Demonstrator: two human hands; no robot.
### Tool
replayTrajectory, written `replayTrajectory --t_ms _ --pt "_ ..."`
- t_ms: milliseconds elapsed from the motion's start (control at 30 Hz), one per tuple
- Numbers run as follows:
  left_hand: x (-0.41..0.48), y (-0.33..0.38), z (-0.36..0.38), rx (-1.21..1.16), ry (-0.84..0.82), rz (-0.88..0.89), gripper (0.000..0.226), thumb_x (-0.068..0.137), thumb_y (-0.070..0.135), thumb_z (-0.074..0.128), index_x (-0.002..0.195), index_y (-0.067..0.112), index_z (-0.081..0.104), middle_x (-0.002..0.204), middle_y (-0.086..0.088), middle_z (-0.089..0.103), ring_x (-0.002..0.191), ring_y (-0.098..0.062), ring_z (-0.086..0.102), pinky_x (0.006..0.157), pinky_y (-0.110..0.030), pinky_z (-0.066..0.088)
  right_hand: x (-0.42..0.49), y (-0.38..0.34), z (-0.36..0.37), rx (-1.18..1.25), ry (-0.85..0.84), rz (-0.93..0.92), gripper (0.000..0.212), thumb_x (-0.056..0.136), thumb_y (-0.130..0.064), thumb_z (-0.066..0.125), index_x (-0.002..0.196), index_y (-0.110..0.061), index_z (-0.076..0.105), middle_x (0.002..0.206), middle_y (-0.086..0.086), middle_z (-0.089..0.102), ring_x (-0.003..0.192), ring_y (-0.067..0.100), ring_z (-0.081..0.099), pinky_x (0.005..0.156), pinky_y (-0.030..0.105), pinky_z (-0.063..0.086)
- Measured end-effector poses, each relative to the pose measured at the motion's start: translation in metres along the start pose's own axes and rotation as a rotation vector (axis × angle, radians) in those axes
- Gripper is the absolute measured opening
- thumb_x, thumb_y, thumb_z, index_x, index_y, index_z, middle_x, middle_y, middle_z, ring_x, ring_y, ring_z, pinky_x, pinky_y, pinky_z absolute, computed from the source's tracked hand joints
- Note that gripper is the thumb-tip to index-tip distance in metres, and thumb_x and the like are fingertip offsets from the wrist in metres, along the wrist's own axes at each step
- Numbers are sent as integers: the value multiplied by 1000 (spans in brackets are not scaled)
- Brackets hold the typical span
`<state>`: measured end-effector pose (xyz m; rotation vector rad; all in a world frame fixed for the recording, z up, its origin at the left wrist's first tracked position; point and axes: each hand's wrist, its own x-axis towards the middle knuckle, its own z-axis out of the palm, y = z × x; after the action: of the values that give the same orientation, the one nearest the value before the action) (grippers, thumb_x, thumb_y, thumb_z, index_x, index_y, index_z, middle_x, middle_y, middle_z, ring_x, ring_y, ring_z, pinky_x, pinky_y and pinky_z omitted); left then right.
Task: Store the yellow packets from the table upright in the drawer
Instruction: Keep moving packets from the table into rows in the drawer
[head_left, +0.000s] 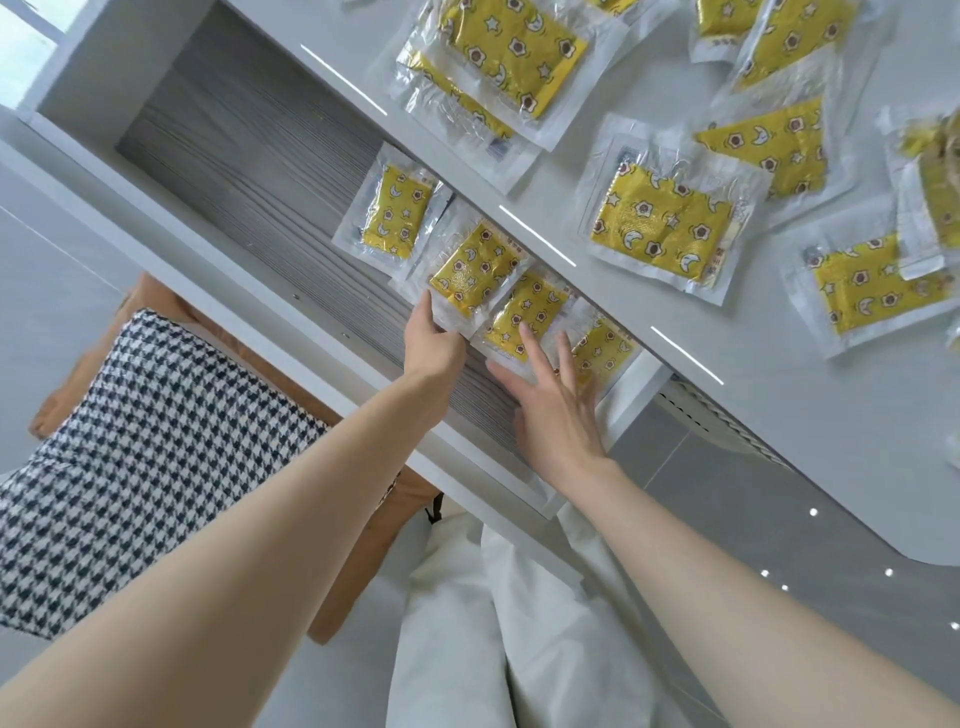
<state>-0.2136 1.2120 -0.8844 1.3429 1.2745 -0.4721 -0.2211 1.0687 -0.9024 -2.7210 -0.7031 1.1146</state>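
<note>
An open drawer (249, 171) with a grey wood-grain floor sits under the white table (779, 415). Several yellow star-and-moon packets in clear wrap lean in a row against the drawer's back, under the table edge. My left hand (434, 345) grips the lower corner of the second packet (475, 267). My right hand (553, 400) lies with spread, straight fingers on the third packet (522, 319) and the fourth packet (605, 348). The first packet (395, 215) stands free at the left of the row. Several more yellow packets (660, 223) lie flat on the table.
A chair with a houndstooth cushion (135, 457) stands at the left beside the drawer front. White trousers (493, 623) fill the bottom middle. The left part of the drawer holds no packets. Grey tiled floor (727, 493) shows under the table edge.
</note>
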Motion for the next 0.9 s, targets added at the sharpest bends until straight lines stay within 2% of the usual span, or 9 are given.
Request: replayTrajectory --t_ms 67,200,333,433,533,667,733,833,900 --pt "-1 2 -3 -66 12 -41 76 89 -13 29 151 28 14 152 -3 31 66 -8 47 61 -21 41 1 2 -1 18 -69 30 65 89 6 51 134 -41 48 157 -11 -25 145 30 -23 111 69 7" --pt "7 1 -6 -199 4 -112 67 94 -8 33 151 25 19 140 3 40 63 -3 39 58 -20 36 -2 7 -7 -59 -127 83 63 91 -5 51 141 -41 39 156 -8 -29 145 30 -23 110 70 8" --pt "12 7 -10 -168 -38 -129 68 96 -3 35 152 26 11 157 0 20 60 -2 30 55 -20 31 -4 6 -13 -57 -134 86 65 91 -6 51 143 -41 36 156 -4 -29 145 32 -22 112 68 7" --pt "3 10 -15 -146 -71 -130 65 98 2 37 153 25 11 159 0 15 62 -2 30 55 -21 31 -9 3 -20 3 -116 86 57 91 -5 51 136 -39 47 159 -3 -20 146 33 -16 114 62 5" --pt "-17 15 -21 -92 -96 -102 59 99 4 37 151 25 21 156 -1 26 70 -4 40 59 -19 35 -23 -5 -34 84 -80 86 50 92 -5 52 134 -33 51 161 0 3 147 32 1 118 55 12" --pt "-73 33 -36 -73 -112 -65 49 98 4 37 143 24 39 143 -1 46 112 -17 52 81 -27 47 -59 -21 -71 219 -31 79 43 94 -12 50 134 -30 49 147 -5 38 135 21 28 111 39 28" --pt "-112 45 -48 -70 -137 -23 45 98 7 39 141 23 43 136 -1 52 107 -16 53 88 -29 46 -90 -30 -96 319 -21 58 41 95 -13 48 134 -26 50 141 -6 45 132 19 34 107 35 33" --pt "-178 65 -68 -26 -176 75 43 98 9 42 139 21 45 132 -3 55 103 -16 54 83 -27 47 -148 -41 -144 437 6 41 37 96 -15 49 132 -24 52 138 -5 50 128 17 43 104 31 36" --pt "-223 76 -79 22 -197 141 43 97 6 41 138 19 44 132 -2 55 103 -15 55 87 -29 46 -185 -44 -171 476 30 45 38 95 -16 51 132 -25 53 134 -5 53 114 17 51 97 31 41"
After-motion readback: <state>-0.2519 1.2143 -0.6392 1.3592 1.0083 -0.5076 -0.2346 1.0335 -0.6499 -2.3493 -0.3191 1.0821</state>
